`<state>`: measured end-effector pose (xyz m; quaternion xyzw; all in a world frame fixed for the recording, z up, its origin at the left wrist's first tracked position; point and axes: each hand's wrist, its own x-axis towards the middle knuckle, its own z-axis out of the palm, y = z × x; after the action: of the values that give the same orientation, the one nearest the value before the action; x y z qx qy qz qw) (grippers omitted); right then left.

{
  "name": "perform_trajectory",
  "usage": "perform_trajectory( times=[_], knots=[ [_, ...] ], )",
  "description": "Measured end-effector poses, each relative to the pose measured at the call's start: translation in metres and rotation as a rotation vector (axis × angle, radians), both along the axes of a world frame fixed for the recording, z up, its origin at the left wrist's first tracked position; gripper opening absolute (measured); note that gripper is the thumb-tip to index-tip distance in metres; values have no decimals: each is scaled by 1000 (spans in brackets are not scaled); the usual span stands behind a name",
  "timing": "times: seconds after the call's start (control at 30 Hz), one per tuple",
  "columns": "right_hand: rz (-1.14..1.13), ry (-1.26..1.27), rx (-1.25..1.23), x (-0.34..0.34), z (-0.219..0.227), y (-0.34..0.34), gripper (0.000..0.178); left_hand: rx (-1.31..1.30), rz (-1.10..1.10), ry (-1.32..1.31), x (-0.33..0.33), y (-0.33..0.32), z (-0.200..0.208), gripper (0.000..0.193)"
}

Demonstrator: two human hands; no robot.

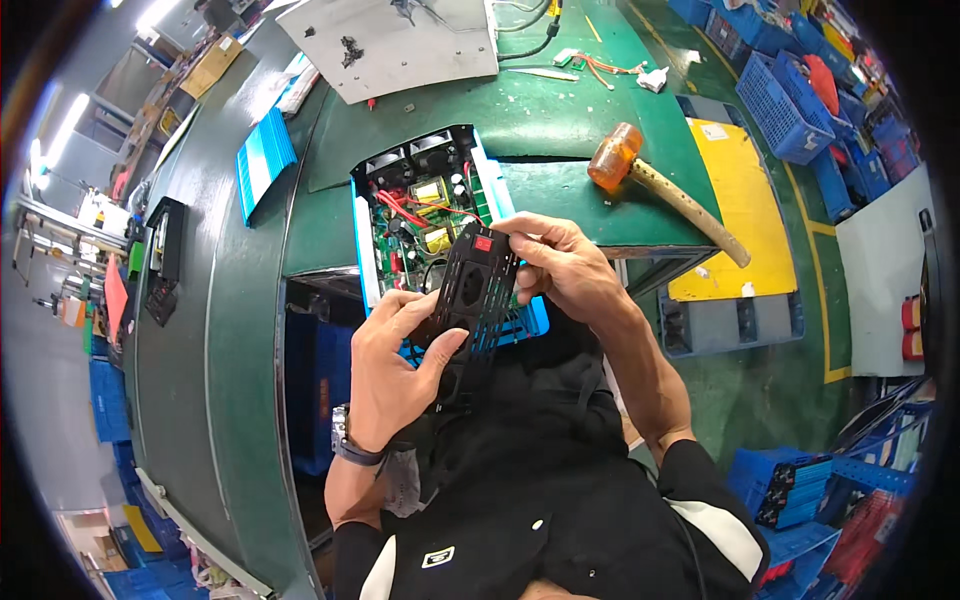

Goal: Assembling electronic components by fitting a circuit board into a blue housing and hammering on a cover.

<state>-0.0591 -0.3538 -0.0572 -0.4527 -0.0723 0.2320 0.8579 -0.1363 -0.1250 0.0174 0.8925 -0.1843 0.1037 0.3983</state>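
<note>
Black, slotted, oblong panel (474,305) held in both hands (392,368).

No lettering is clear enough to read. A small white-edged patch (438,557) sits on the black shirt (490,520). White labels mark the yellow board (735,210), past the counter's (450,108) right edge, and the cardboard box (208,68), beyond its left. The black socket panel (470,308) carries tiny, illegible white marks.
</note>
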Motion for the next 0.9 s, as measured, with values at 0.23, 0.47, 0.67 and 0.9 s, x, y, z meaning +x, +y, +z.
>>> perform_trajectory(
  times=[0.23, 0.47, 0.67, 0.9],
  knots=[
    [-37, 7, 12, 3, -4, -1, 27, -72, 7, 21, 0, -7, -3, 39],
    [-139, -120, -323, -7, 13, 3, 33, -190, -8, 45, 8, 3, -7, 37],
    [-206, -237, -513, -13, 23, 9, 31, -317, -31, 73, 14, 13, -17, 34],
    [-463, -292, -647, -28, -11, 4, 29, -467, -50, 240, 30, 40, -19, 28]
  ],
)
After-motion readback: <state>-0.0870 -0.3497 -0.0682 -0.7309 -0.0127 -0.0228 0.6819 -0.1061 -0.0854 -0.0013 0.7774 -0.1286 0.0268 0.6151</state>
